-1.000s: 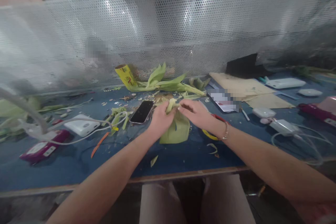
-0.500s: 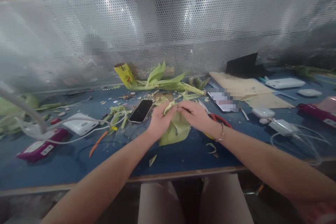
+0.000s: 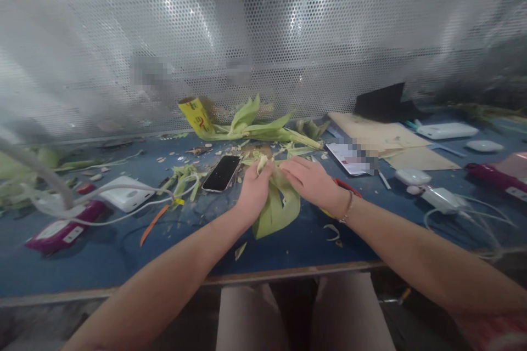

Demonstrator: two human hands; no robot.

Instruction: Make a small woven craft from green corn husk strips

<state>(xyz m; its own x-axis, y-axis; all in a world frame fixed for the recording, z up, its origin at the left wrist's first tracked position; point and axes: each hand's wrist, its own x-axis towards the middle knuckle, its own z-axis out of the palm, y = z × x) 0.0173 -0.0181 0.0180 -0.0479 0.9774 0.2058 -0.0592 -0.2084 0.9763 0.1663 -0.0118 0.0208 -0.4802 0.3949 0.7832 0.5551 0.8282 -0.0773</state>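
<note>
My left hand (image 3: pixel 254 189) is closed on the gathered, pale upper end of a broad green leaf (image 3: pixel 276 218), which looks like a corn husk. Below my hands its wide part hangs over the table, with a slit showing in it. On the other side, my right hand (image 3: pixel 315 182) presses its fingers against the leaf near the top; the fingertips are partly hidden. Red-handled scissors or pliers (image 3: pixel 349 186) lie mostly covered by my right wrist. A phone with a dark screen (image 3: pixel 221 173) rests just left of my left hand.
Behind lie a leafy green stalk (image 3: pixel 263 130) and a yellow tube (image 3: pixel 196 117) against the perforated metal screen (image 3: pixel 272 27). Another phone (image 3: pixel 348 158) and brown card (image 3: pixel 382 134) are to the right. Cables, a purple power strip (image 3: pixel 66 227) and plant scraps (image 3: pixel 183 178) lie left.
My hands have turned and moved slightly apart at the top of the leaf. The leaf hangs a little lower and further right, with its slit wider.
</note>
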